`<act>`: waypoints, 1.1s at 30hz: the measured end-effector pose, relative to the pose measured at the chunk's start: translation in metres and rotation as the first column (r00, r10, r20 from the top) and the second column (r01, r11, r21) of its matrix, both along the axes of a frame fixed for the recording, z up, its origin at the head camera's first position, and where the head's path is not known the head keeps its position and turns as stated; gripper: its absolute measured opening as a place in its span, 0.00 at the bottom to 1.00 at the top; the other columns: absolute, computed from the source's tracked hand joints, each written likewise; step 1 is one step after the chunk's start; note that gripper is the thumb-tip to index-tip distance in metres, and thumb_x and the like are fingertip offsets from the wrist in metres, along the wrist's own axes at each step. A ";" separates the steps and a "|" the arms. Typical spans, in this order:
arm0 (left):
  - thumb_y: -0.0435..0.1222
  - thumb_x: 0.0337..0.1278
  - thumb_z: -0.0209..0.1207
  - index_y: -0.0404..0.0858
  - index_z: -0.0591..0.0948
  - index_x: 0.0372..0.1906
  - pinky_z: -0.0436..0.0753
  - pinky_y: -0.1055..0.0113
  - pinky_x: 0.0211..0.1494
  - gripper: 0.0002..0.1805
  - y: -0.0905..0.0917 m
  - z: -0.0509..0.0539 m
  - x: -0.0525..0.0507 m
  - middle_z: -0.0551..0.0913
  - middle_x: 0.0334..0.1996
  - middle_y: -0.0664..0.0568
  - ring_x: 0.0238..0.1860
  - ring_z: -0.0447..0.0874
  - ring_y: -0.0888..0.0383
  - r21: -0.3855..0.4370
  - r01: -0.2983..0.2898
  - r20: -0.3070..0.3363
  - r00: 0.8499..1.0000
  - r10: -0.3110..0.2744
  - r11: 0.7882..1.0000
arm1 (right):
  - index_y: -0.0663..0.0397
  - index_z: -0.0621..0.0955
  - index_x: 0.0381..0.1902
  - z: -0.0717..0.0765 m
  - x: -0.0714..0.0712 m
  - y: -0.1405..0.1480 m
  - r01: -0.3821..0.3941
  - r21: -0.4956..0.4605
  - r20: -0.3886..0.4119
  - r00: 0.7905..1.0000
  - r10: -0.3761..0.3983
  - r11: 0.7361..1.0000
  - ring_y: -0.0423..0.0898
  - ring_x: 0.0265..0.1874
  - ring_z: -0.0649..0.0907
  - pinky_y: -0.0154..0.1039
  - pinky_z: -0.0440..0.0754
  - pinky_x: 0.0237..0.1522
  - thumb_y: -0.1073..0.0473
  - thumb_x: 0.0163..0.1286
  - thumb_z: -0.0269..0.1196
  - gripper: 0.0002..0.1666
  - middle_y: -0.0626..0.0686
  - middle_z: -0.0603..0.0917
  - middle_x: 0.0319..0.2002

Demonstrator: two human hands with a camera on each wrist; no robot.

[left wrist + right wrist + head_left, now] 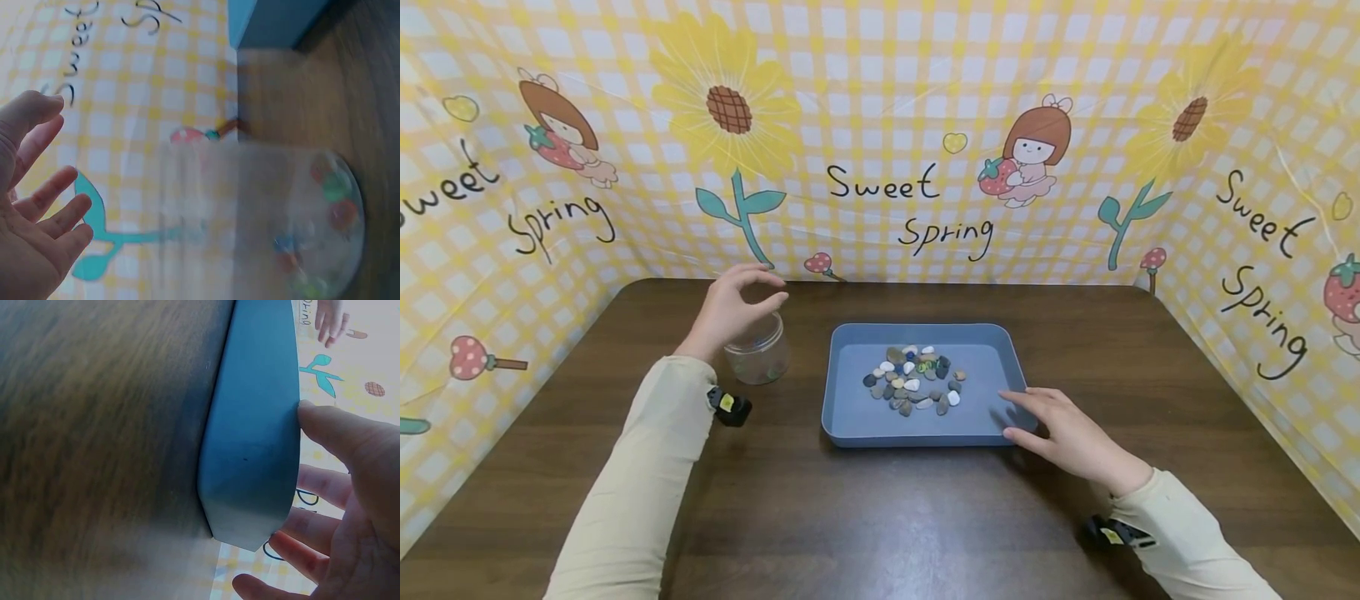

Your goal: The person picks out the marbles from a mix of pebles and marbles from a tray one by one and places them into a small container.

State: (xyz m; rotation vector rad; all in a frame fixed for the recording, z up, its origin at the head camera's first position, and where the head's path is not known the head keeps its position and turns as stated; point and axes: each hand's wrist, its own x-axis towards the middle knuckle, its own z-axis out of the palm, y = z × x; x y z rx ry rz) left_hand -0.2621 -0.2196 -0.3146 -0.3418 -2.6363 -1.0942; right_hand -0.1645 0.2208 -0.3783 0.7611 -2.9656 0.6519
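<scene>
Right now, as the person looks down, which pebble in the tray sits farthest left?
The dark pebble on the side toward the clear jar. In the blue tray, the other pebbles all lie farther right, and its closest neighbours are paler.

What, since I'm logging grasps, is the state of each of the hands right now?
Left hand: open, holding nothing, near the clear jar.
Right hand: open, holding nothing, at the blue tray's right end.

Red, green and blue balls (342,215) are seen in a clear jar (250,215) on the brown table (287,100), and the left hand (28,244) is held near it.
</scene>
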 end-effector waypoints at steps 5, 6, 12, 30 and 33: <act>0.40 0.56 0.61 0.37 0.81 0.46 0.61 0.44 0.69 0.15 0.017 0.007 0.000 0.70 0.63 0.40 0.67 0.63 0.43 0.003 0.063 -0.018 0.998 -0.063 0.998 | 0.53 0.72 0.63 -0.001 0.000 0.000 0.001 0.001 0.002 1.000 -0.001 1.000 0.60 0.61 0.69 0.59 0.71 0.58 0.47 0.65 0.60 0.31 0.59 0.77 0.59; 0.41 0.56 0.61 0.37 0.81 0.46 0.62 0.44 0.69 0.15 0.021 0.008 -0.001 0.70 0.63 0.41 0.67 0.63 0.44 0.009 0.077 -0.016 0.997 -0.077 0.997 | 0.53 0.72 0.63 -0.001 0.000 0.000 0.002 0.001 0.002 1.000 -0.002 1.000 0.60 0.62 0.69 0.59 0.71 0.58 0.47 0.65 0.60 0.31 0.59 0.77 0.59; 0.41 0.55 0.62 0.38 0.81 0.48 0.61 0.48 0.70 0.16 0.044 0.010 -0.003 0.71 0.63 0.46 0.67 0.63 0.48 0.076 0.166 0.007 0.986 -0.167 0.983 | 0.53 0.72 0.63 -0.001 0.000 0.000 0.002 -0.001 0.003 1.000 -0.002 1.000 0.60 0.62 0.69 0.59 0.71 0.59 0.46 0.65 0.60 0.31 0.59 0.77 0.59; 0.41 0.55 0.63 0.41 0.81 0.47 0.62 0.51 0.71 0.15 0.100 0.000 -0.013 0.69 0.64 0.48 0.68 0.63 0.50 0.096 0.280 0.064 0.956 -0.286 0.955 | 0.53 0.72 0.62 -0.002 0.001 0.000 0.004 -0.007 -0.002 1.000 -0.004 1.000 0.60 0.62 0.69 0.59 0.71 0.58 0.47 0.65 0.60 0.31 0.59 0.77 0.58; 0.42 0.55 0.63 0.42 0.82 0.46 0.63 0.50 0.70 0.14 0.106 -0.005 -0.014 0.69 0.65 0.49 0.69 0.62 0.50 0.083 0.274 0.089 0.955 -0.281 0.958 | 0.53 0.72 0.62 -0.002 0.001 0.000 0.003 -0.006 -0.001 1.000 -0.003 1.000 0.60 0.61 0.69 0.59 0.71 0.58 0.47 0.65 0.60 0.31 0.59 0.77 0.58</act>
